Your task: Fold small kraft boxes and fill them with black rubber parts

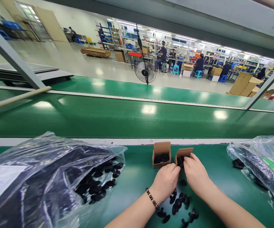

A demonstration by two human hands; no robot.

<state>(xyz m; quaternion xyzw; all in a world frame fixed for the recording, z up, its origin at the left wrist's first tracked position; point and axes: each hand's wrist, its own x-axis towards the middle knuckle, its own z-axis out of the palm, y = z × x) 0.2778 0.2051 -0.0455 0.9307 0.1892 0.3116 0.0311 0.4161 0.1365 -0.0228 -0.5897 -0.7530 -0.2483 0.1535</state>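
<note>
Two small open cardboard boxes stand on the green bench. The left box (161, 154) holds black round parts. The right box (183, 153) is tilted toward me and holds some too. My right hand (195, 173) rests at the right box's mouth with fingers pinched together at its opening. My left hand (165, 182), with a bead bracelet on its wrist, is curled just below the two boxes, its fingertips close to the right hand's. What either hand pinches is hidden. Several loose black parts (178, 202) lie on the bench beneath my wrists.
A big clear plastic bag (44, 180) full of black parts spills open at the left. Another plastic bag (263, 167) lies at the right. A green conveyor belt (127, 117) runs behind the bench. A fan (145, 72) and seated workers are far beyond.
</note>
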